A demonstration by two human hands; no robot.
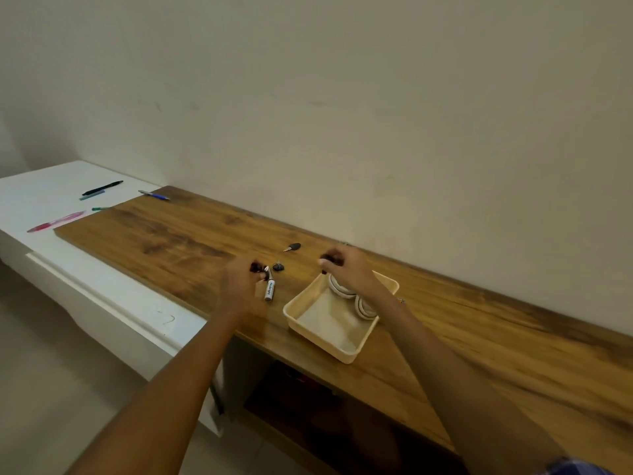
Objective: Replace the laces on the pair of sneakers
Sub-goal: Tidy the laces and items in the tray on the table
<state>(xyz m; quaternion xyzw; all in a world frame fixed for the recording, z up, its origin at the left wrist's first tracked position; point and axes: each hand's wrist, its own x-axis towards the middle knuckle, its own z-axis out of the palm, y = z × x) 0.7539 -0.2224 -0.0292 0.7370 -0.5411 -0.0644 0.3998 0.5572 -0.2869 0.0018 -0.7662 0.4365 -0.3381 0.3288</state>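
In the head view, both bare forearms reach forward from the near edge over a long wood-grain tabletop [445, 320] that runs along a plain cream wall [342, 97].

The left hand [241, 281] is held over the table with its back turned up and its fingers curled downward. Its fingertips pinch something small and dark, blurred beyond naming, right at the upper end of a small white and grey cylindrical marker [269, 290] lying on the wood. Whether the fingers touch the marker itself cannot be told.

The right hand [346, 269] hovers above the far corner of a shallow cream plastic tray [342, 351], wrist bent, fingers curled inward round a small dark object at the fingertips. What that object is cannot be told.

Inside the tray, against its far right wall, lie two white coiled rolls [363, 308], partly hidden by the right wrist. They may be laces, but that is unclear. No sneakers show anywhere in the view.

Between the hands sits a small dark object [278, 267], and farther back a dark-headed key [293, 247].

At far left a white cabinet top [41, 193] carries a black pen [102, 187], a blue pen [154, 195], a green pen [99, 208] and a pink pen [56, 222].
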